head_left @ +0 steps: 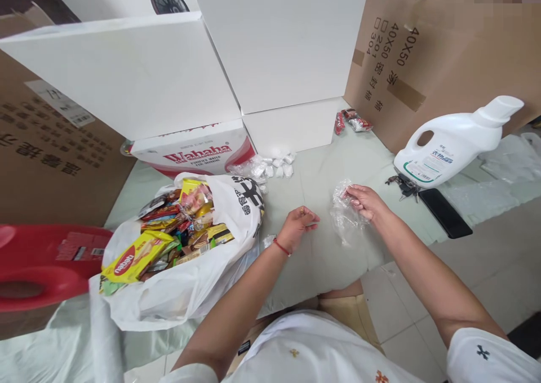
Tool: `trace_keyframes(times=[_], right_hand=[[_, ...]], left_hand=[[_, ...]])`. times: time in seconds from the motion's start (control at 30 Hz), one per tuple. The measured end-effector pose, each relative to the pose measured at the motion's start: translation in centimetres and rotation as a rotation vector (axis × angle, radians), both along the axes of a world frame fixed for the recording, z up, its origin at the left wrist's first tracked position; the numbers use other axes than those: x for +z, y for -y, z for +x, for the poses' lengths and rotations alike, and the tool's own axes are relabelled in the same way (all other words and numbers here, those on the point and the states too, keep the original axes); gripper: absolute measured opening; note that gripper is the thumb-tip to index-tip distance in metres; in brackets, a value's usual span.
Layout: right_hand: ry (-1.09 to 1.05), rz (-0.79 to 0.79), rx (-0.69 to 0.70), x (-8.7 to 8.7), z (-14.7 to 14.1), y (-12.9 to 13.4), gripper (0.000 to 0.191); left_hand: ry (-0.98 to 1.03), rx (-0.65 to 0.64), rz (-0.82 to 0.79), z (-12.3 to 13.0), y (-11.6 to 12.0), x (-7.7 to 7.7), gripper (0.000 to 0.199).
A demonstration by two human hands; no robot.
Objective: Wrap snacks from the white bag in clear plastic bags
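Observation:
A crumpled clear plastic bag (pixel 345 217) hangs from my right hand (pixel 364 201), whose fingers are pinched on its upper edge. My left hand (pixel 298 225), with a red string at the wrist, is held over the table to the left of the bag; its fingers are curled together, and whatever they may hold is too small to make out. To the left of that hand lies a white shopping bag (pixel 173 301) filled with packaged snacks, a yellow packet (pixel 137 256) on top. Small white wrapped pieces (pixel 279 166) lie in front of the white boxes.
White boxes (pixel 283 45) and a Wahaha carton (pixel 194 149) stand at the back. Cardboard (pixel 448 50) rises at the right. A white detergent bottle (pixel 452 146), keys (pixel 403 187) and a black phone (pixel 445 213) lie at the right, a red container (pixel 51 259) at the left.

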State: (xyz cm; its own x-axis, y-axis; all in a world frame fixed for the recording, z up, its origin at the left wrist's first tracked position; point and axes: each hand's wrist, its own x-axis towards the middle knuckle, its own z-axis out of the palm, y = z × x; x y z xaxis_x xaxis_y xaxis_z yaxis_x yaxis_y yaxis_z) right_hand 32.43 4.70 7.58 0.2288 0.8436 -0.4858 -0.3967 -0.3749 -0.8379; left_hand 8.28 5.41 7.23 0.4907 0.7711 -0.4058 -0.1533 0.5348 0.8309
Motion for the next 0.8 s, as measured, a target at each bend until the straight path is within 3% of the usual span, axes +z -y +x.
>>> trace_keyframes(times=[0.17, 0.27, 0.4, 0.5, 0.6, 0.8], right_hand=[[-0.102, 0.031, -0.106, 0.4, -2.0, 0.2, 0.031], [-0.163, 0.083, -0.147, 0.6, -3.6, 0.5, 0.032], [-0.192, 0.097, -0.177, 0.7, -4.7, 1.0, 0.032], [-0.167, 0.096, -0.151, 0.7, -4.6, 1.4, 0.032], [-0.104, 0.072, -0.081, 0.7, -3.3, 1.7, 0.033], [0.129, -0.063, 0.216, 0.6, 1.2, 1.7, 0.037]], left_hand=[[0.058, -0.163, -0.007, 2.5, 1.6, 1.7, 0.043], [-0.042, -0.141, 0.051, 4.8, 2.6, 1.6, 0.048], [0.021, -0.068, 0.117, 6.0, 3.1, 0.5, 0.045], [0.08, -0.007, 0.124, 4.9, 2.8, 0.1, 0.041], [0.089, -0.039, 0.059, 2.3, 2.0, 0.3, 0.042], [0.01, -0.097, -0.024, -3.1, -0.3, 0.9, 0.035]])
